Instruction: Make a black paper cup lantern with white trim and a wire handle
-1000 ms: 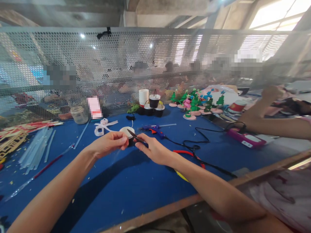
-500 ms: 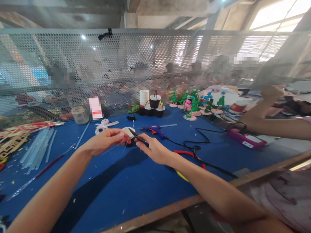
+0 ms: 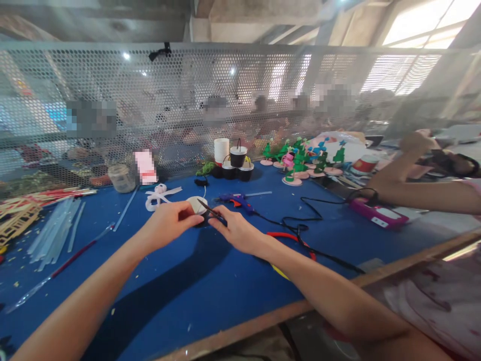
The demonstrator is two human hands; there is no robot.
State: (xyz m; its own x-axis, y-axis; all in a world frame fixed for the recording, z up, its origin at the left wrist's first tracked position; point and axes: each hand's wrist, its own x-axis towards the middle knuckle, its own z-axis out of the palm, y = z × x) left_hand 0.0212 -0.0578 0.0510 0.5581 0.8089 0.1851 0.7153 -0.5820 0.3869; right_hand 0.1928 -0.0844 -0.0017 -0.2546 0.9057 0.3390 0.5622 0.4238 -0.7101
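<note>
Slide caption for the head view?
Right hand holds a dark slender tool over a white-topped container, left hand close by; a blue glue gun lies beyond.

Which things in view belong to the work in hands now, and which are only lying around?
In use, it seems:
dark pointed tool, held in the right hand
white-topped cup, at the left hand

Only lying around, it seems:
blue glue gun
clear glue sticks
white ribbon
purple box

Reaching forward with bare left arm (image 3: 97, 286) and right arm (image 3: 319, 281), slanting both inward. Curving the left hand (image 3: 176, 220) with thumb (image 3: 193, 220) stretched toward the right hand (image 3: 233, 228) (left fingertips hidden); pinching between right thumb (image 3: 221, 228) and bent fingers (image 3: 222, 210).
</note>
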